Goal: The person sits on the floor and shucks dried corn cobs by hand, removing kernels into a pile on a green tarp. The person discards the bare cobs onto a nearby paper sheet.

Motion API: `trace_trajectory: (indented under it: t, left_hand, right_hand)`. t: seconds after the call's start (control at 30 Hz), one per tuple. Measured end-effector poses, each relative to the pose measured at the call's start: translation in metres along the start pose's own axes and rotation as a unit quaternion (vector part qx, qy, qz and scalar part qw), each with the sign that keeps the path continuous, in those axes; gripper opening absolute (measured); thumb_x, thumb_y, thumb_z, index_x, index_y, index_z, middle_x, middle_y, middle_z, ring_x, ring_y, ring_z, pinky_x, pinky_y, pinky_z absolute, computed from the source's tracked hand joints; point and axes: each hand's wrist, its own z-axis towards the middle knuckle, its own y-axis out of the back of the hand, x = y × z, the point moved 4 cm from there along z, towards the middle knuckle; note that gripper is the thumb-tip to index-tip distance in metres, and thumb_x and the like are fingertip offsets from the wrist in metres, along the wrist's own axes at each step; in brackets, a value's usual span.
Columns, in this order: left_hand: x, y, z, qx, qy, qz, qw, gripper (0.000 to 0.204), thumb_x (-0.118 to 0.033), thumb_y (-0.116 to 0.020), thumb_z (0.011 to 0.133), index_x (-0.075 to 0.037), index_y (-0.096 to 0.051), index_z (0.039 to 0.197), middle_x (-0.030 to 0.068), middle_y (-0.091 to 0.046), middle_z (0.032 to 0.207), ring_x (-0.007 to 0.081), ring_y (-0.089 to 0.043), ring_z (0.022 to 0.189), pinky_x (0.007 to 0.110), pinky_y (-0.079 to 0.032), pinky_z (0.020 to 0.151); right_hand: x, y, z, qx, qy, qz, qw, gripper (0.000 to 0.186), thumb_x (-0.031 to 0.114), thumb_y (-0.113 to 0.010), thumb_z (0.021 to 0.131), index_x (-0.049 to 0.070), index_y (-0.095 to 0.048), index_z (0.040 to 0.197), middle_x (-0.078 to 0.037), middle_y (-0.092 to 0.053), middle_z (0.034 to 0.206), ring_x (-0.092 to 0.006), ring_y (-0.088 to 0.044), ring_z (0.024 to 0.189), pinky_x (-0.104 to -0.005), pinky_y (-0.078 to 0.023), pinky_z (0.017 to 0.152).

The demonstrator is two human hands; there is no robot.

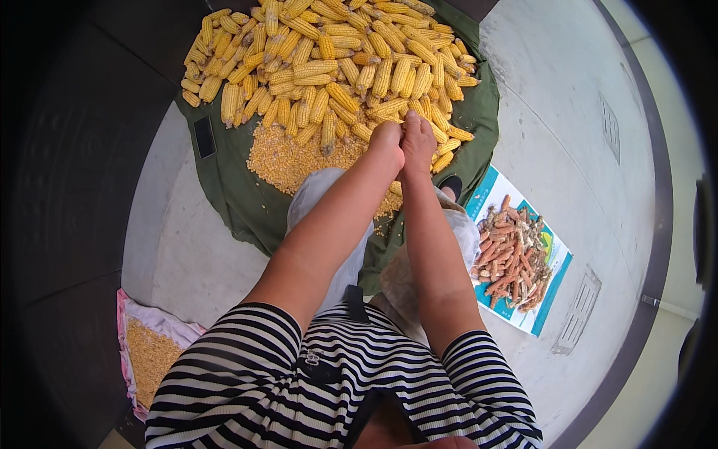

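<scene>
My left hand and my right hand are closed and pressed together at the near edge of a big pile of yellow corn cobs; what they grip is hidden behind the fingers. Below the pile, loose kernels lie spread on a dark green tarp, partly covered by my forearms and legs.
A dark phone-like rectangle lies on the tarp's left. At right, stripped reddish cobs lie on a white and teal sack. At lower left, a pink-edged cloth holds more kernels. A dark shoe shows beside my right forearm.
</scene>
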Motion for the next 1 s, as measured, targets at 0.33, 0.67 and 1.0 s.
trace_trajectory:
  t: [0.33, 0.67, 1.0]
  left_hand:
    - [-0.004, -0.015, -0.043, 0.018, 0.001, -0.051, 0.999, 0.019, -0.013, -0.052, 0.089, -0.002, -0.059, 0.103, 0.0109, -0.063, 0.094, 0.0257, -0.063, 0.084, 0.038, -0.055, 0.079]
    - [0.002, -0.011, -0.031, 0.045, -0.086, 0.016, 0.995, 0.02, -0.017, -0.057, 0.092, 0.001, -0.061, 0.1, 0.011, -0.066, 0.092, 0.0204, -0.064, 0.079, 0.033, -0.054, 0.07]
    - [-0.001, -0.011, -0.034, 0.063, -0.148, 0.034, 0.986, 0.012, -0.009, -0.057, 0.086, 0.002, -0.061, 0.086, 0.0092, -0.063, 0.083, 0.0168, -0.061, 0.07, 0.031, -0.05, 0.063]
  right_hand:
    - [-0.001, 0.009, 0.007, 0.006, -0.088, 0.143, 0.986, 0.027, 0.028, -0.057, 0.095, 0.003, -0.063, 0.089, -0.002, -0.054, 0.074, -0.0104, -0.046, 0.066, -0.0274, -0.041, 0.06]
    - [-0.022, 0.003, 0.015, 0.006, -0.139, 0.299, 0.944, 0.028, 0.032, -0.058, 0.097, 0.004, -0.063, 0.092, -0.003, -0.06, 0.079, -0.0117, -0.056, 0.067, -0.0265, -0.047, 0.059]
    - [-0.025, 0.004, 0.017, 0.016, -0.118, 0.243, 0.963, 0.025, 0.027, -0.055, 0.097, 0.003, -0.061, 0.098, -0.004, -0.058, 0.088, -0.0117, -0.052, 0.08, -0.0268, -0.044, 0.069]
